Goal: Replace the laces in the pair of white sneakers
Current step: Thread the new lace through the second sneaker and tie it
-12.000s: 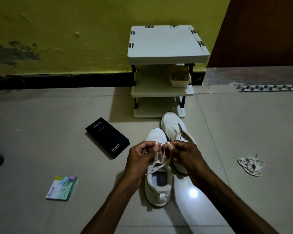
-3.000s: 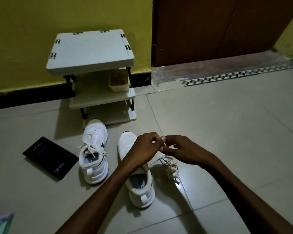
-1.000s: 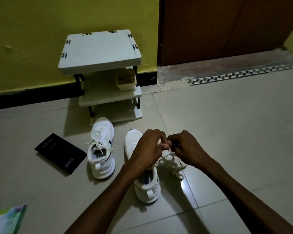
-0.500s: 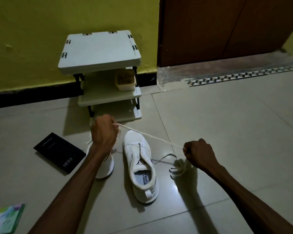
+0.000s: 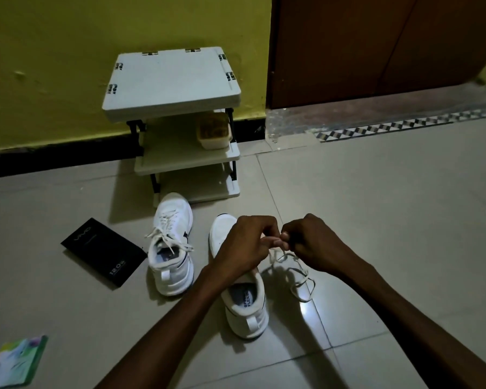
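Two white sneakers stand on the tiled floor. The left sneaker (image 5: pixel 172 245) is laced, its lace ends lying loose over the tongue. The right sneaker (image 5: pixel 243 299) has no lace visible and its front is partly hidden by my left hand (image 5: pixel 243 247). My left hand and my right hand (image 5: pixel 310 242) meet just above and right of that shoe, fingertips pinching a white lace (image 5: pixel 295 269). The rest of the lace hangs down in loose loops onto the floor to the right of the shoe.
A small white three-tier rack (image 5: pixel 177 119) stands against the yellow wall, a container (image 5: pixel 213 130) on its middle shelf. A black phone box (image 5: pixel 103 252) lies left of the sneakers. A green card packet (image 5: pixel 16 360) sits at bottom left. A brown door (image 5: pixel 376 43) is at right.
Half a second ago my hands were apart with the lace stretched taut between them over the right sneaker. They have come back together and the lace hangs slack.
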Available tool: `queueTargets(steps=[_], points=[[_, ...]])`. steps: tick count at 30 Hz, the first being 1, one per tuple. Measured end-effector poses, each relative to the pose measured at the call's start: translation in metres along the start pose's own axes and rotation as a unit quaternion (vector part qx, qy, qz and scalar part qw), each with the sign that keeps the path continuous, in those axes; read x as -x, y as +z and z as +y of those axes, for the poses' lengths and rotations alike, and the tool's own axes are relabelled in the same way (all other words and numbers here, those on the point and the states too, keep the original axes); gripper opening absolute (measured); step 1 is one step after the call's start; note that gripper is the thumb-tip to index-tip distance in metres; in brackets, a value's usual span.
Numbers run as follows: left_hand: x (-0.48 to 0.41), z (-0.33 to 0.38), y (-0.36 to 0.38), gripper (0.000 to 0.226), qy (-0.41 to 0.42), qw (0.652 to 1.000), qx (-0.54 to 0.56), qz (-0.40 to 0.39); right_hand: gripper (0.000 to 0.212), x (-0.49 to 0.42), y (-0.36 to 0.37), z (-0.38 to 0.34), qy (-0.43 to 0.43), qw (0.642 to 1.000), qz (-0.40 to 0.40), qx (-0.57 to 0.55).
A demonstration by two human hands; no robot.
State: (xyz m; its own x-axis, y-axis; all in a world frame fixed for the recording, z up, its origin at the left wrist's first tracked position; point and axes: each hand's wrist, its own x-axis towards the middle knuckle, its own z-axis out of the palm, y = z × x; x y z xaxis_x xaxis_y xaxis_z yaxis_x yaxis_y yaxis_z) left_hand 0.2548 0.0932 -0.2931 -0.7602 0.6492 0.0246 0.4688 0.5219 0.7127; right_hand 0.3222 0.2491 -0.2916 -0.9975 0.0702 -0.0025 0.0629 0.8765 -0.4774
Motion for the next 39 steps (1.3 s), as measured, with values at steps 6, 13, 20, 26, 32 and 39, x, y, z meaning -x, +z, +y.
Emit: queueTargets(steps=[6,13,20,26,32,39], points=[[0.0,-0.004,-0.014,0.018,-0.022,0.996,-0.033,0.079,0.038,0.001,0.0,-0.004,0.042,0.999,-0.015,-0.012],[-0.011,-0.072,-0.071,0.007,-0.206,0.93,-0.169,0.253,0.026,0.022,0.004,0.029,0.141,0.985,-0.049,0.081],[-0.004,-0.03,-0.024,0.014,-0.042,0.985,-0.139,0.091,0.04,0.009,0.009,0.018,0.059,0.998,-0.034,0.005],[-0.004,0.002,0.009,0.018,0.034,0.998,0.015,-0.043,0.047,-0.004,0.002,0.008,0.028,0.999,-0.04,0.003],[-0.005,0.001,0.011,0.015,0.069,0.997,0.0,-0.019,0.046,-0.004,-0.006,0.007,0.043,0.997,-0.07,0.005],[-0.007,0.002,0.008,0.009,0.046,0.998,-0.042,0.005,0.037,-0.006,-0.006,-0.002,0.055,0.995,-0.088,0.007]])
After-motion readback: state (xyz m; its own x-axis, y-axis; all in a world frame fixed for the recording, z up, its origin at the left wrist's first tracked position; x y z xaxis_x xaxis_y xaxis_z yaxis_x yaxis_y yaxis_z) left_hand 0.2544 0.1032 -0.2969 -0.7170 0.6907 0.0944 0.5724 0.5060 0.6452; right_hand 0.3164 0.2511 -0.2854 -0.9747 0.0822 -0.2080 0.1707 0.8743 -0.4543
